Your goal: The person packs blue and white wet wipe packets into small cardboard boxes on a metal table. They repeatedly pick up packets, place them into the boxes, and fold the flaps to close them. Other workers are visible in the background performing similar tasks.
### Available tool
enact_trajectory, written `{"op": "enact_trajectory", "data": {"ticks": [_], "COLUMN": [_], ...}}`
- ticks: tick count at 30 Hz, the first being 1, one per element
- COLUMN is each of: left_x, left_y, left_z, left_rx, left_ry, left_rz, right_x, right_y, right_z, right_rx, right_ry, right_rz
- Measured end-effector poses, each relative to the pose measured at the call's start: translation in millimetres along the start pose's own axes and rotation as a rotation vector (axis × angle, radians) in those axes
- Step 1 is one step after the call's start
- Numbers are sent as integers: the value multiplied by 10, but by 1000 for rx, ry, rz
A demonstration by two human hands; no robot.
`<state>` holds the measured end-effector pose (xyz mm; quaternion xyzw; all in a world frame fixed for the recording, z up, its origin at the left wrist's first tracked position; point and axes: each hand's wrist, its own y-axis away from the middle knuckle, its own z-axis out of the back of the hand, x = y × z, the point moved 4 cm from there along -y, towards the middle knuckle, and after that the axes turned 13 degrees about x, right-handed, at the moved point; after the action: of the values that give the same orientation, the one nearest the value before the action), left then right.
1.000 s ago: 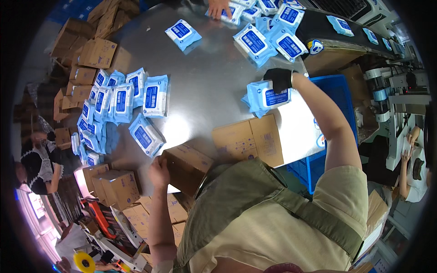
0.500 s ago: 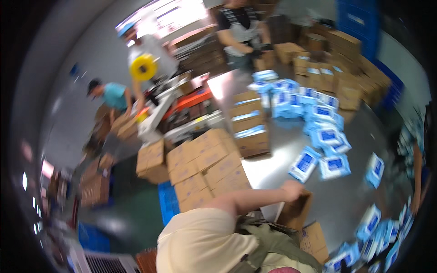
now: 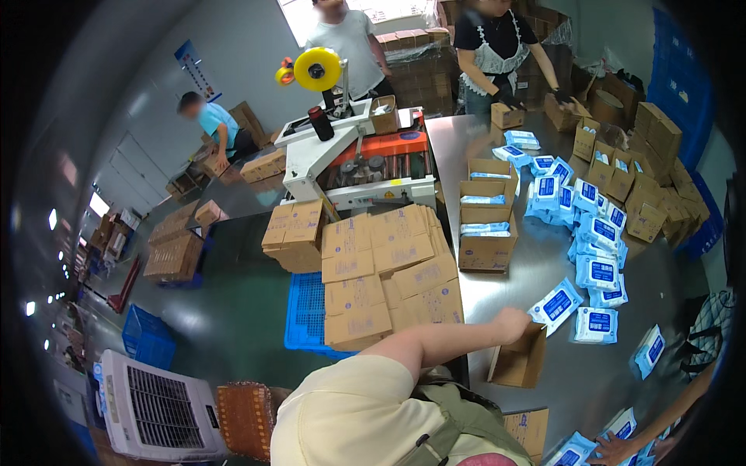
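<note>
My left hand (image 3: 513, 325) reaches across from the cream sleeve, fingers curled at the far upper edge of an open cardboard box (image 3: 519, 361). The box stands tilted at the table's near edge, its brown inside visible. Right against the knuckles lies a blue and white pack of wipes (image 3: 556, 304), slanted, its near corner by the box rim; whether my fingers also touch it is hard to see. Another pack (image 3: 597, 325) rests flat just to its right. My right hand does not show.
Stacked packs (image 3: 598, 233) spread up the metal table beside filled cartons (image 3: 487, 250). Folded cartons (image 3: 373, 272) are piled on the left, near a taping machine (image 3: 357, 155). A co-worker's hand (image 3: 614, 449) touches packs at lower right. Other people stand behind.
My view has turned and sharpened. The nearest wipes pack and my left hand are closer together. The co-worker's forearm at right has swung down to the packs there.
</note>
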<state>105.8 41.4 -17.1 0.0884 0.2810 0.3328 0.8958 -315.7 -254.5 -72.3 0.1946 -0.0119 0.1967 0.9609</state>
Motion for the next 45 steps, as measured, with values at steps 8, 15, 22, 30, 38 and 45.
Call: {"op": "enact_trajectory", "data": {"ticks": [8, 15, 22, 30, 38, 45], "left_x": [14, -91, -121, -132, -85, -144], "left_y": [2, -43, -82, -83, -141, -148], "left_z": [-25, -2, 36, 70, 14, 68], "left_rx": [-42, 12, 75, 77, 110, 90], "left_ry": [60, 18, -70, -110, -144, -132], "left_rz": [13, 22, 74, 78, 88, 81], "right_x": [-471, -734, -1308, -1661, -1879, -2096], "right_y": [110, -109, -134, 4, 127, 132], "right_z": [-315, -574, -554, -668, -828, -1041], "right_rx": [-24, 129, 70, 87, 109, 144], "right_ry": [-14, -199, -331, -348, -420, -623], "right_rz": [-228, -56, -157, -290, -345, -348]}}
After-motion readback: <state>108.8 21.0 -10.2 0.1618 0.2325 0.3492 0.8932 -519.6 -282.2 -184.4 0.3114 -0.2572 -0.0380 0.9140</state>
